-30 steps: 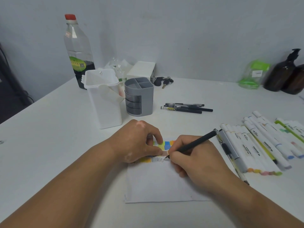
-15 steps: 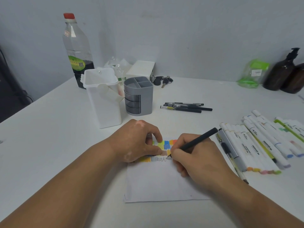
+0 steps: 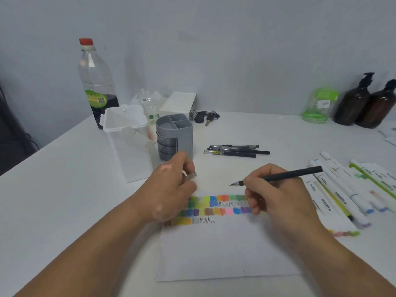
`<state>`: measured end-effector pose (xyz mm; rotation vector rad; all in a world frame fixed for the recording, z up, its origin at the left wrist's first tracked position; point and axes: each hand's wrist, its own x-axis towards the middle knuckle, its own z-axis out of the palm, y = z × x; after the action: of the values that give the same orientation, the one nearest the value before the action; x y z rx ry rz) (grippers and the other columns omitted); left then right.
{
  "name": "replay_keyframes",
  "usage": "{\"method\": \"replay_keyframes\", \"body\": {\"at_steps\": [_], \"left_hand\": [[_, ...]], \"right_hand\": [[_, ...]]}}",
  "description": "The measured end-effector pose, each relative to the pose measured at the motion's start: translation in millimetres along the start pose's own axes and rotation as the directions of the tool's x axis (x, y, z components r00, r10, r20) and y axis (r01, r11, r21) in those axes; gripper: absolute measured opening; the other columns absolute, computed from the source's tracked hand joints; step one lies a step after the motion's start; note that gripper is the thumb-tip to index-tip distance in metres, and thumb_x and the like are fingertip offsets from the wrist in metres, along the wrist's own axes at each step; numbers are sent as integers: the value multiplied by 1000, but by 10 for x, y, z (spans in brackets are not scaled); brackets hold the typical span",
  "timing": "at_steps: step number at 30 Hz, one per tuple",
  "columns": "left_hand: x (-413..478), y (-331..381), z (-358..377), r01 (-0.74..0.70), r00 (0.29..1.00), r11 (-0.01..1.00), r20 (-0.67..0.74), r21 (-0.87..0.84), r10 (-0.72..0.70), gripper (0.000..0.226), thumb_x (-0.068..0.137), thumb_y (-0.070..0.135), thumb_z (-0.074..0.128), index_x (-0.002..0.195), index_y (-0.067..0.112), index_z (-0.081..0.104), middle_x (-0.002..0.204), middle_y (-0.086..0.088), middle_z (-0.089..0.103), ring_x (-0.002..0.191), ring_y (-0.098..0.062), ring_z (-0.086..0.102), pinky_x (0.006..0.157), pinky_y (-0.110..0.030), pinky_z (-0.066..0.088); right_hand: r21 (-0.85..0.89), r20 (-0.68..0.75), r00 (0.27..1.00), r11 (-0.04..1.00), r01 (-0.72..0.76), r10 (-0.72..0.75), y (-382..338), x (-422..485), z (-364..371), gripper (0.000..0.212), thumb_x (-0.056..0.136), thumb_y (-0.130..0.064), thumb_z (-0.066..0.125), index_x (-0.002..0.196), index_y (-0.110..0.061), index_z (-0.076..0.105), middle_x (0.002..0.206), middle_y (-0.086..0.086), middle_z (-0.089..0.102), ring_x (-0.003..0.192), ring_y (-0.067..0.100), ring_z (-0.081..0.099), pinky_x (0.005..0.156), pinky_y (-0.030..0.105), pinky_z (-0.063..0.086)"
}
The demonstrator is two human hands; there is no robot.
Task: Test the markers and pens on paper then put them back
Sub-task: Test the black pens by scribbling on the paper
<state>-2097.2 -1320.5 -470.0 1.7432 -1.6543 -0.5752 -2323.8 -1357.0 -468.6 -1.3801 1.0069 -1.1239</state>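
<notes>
- The white table [image 3: 53, 189] carries everything you need: the test sheet in front of you, holders to the back left, loose pens and markers to the right.
- The white sheet of paper [image 3: 225, 254] lies flat between your forearms. Its top edge holds rows of coloured swatches [image 3: 214, 207] and two black scribbles, one at the end of the lowest row; the lower part is blank. By that showing, most of the testing looks done.
- The row of white-barrelled markers [image 3: 342, 196] lies capped on the table to your right, none back in a container. Putting them away is all to come.
- The white plastic tub [image 3: 126, 144] and the grey compartmented pen holder [image 3: 174, 136] stand at the back left; the holder's compartments look empty, and these are likely where the things go back.
- Three black pens [image 3: 235, 150] lie side by side beyond the paper, apart from the markers; I cannot tell whether you have tried them.
- Your right hand [image 3: 276, 194] is closed around a slim black pen [image 3: 285, 176], held above the swatches with its tip clear of the sheet.
- Your left hand [image 3: 171, 189] pinches a small clear pen cap [image 3: 190, 176] near that tip. Capping seems to be your next step, then setting the pen aside.
</notes>
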Motion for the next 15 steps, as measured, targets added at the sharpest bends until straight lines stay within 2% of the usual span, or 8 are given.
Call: {"method": "replay_keyframes", "body": {"at_steps": [2,4,6,9,11,15], "left_hand": [[-20,22,18,4,1000,994,-13,-112,-5,22,95,12,53,92,34,53,66,16,58,60,-6,51,73,-51,59],[-37,82,35,-8,1000,978,-15,-209,5,22,98,17,57,94,39,61,82,14,66,72,-12,61,76,-49,60],[-49,132,48,-43,999,962,-10,-271,42,23,96,18,64,94,41,66,91,10,71,80,-11,67,82,-44,61],[-63,164,57,-44,998,951,18,-306,52,26,93,17,70,95,42,70,98,16,74,93,-6,71,89,-36,60],[-64,176,64,-29,999,951,31,-309,40,25,90,19,72,94,43,70,101,17,74,99,-7,70,92,-35,59],[-61,197,68,-12,999,954,35,-298,23,22,85,25,74,93,45,71,99,15,74,99,-12,70,93,-39,59]], "right_hand": [[87,25,1000,996,-11,9,-16,18,-30,20,85,1,70,71,-13,70,63,12,65,52,19,59,48,24,49],[215,49,998,975,-48,38,-23,31,-43,21,85,-1,65,71,-15,72,65,13,66,54,20,61,47,26,51],[294,69,996,953,-68,50,-43,36,-44,16,79,-6,63,69,-16,71,66,15,66,53,21,61,46,27,51],[294,89,996,955,-36,10,-63,32,-49,10,74,-12,64,68,-17,70,67,17,67,52,21,61,46,27,51],[278,92,996,961,-16,-11,-63,27,-50,9,74,-12,65,68,-16,70,68,17,67,53,22,60,46,27,51],[256,123,992,967,-14,-18,-50,6,-37,11,75,-12,65,68,-18,70,67,16,67,53,21,60,47,27,50]]}}
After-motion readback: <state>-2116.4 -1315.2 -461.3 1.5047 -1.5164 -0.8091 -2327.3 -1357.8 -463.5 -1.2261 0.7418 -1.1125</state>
